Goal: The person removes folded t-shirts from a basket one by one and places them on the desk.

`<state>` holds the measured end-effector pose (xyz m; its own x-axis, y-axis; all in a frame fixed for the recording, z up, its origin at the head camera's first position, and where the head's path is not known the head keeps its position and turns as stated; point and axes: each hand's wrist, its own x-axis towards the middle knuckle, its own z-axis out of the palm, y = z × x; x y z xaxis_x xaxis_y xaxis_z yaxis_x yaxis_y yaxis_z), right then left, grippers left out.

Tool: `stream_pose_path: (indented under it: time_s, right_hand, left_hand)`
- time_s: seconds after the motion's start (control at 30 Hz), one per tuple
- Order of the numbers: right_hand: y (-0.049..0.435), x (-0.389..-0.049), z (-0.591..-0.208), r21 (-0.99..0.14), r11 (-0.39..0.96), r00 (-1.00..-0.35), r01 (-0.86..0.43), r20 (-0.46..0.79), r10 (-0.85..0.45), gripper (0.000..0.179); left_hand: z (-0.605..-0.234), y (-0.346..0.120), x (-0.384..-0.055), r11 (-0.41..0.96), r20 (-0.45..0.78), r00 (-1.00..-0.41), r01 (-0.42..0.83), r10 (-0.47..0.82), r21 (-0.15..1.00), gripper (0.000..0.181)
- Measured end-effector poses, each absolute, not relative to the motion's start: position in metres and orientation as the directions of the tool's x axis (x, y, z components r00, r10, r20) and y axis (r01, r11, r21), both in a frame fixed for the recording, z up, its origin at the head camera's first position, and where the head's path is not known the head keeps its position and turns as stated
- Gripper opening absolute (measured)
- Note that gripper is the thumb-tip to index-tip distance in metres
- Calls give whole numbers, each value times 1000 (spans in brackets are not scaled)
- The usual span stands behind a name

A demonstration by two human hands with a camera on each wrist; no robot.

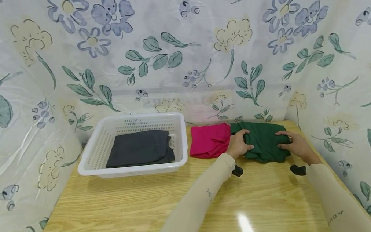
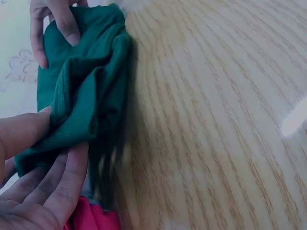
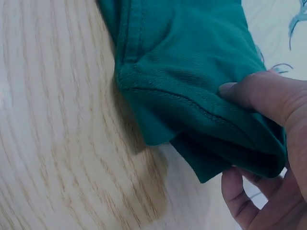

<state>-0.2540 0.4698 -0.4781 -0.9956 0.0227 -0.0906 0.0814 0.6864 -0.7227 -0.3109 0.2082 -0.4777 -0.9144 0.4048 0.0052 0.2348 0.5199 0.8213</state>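
The folded green garment (image 1: 264,144) lies at the far right of the wooden table (image 1: 140,208), with a hand at each end. The left hand (image 1: 239,145) pinches its left end, thumb on top and fingers beneath; the right hand (image 1: 295,146) pinches the right end the same way.

The likeliest trouble is the fold coming apart. In the right wrist view the layers gape at that end and a lower flap hangs outside the pinch, so a lift could let it drop. At the left end the cloth is bunched into loose ridges, and uneven pulling could skew the stack. The left hand is also right beside the folded pink garment (image 1: 209,139), so a sideways sweep might drag or rumple it; whether pink and green cloth touch, I cannot tell.

Room is tight at the far and right sides, where the floral curtain (image 1: 180,57) rises close to the table's edges. The open wood lies nearer the person. To the left, beyond the pink garment, the white plastic basket (image 1: 134,169) holds a folded dark gray garment (image 1: 138,147); its raised rim could catch low-hanging cloth.
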Motion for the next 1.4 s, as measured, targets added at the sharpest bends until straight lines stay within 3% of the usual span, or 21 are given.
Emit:
stream_pose_path:
  time_s: [0.27, 0.47, 0.67, 1.03, 1.4]
  right_hand:
    - [470, -253, -483, -721, 679, -988, 138, -147, 45, 61]
    - [471, -249, -485, -714, 681, -985, 164, -158, 71, 62]
    - [462, -245, -477, -711, 692, -992, 124, -81, 95, 70]
    - [436, -262, -464, -634, 772, -989, -43, 138, 57, 62]
    - [392, -272, -448, -652, 744, -984, -146, 170, -43, 61]
  left_hand:
    - [-476, 206, -309, 613, -43, -909, 244, 415, 752, 51]
    - [-472, 199, -311, 631, 16, -889, 337, 458, 699, 29]
    - [-466, 187, -314, 593, 74, -857, 413, 510, 692, 9]
    - [-441, 161, -320, 441, 87, -793, 422, 602, 792, 13]
    - [-408, 119, -321, 356, 104, -776, 399, 622, 845, 16]
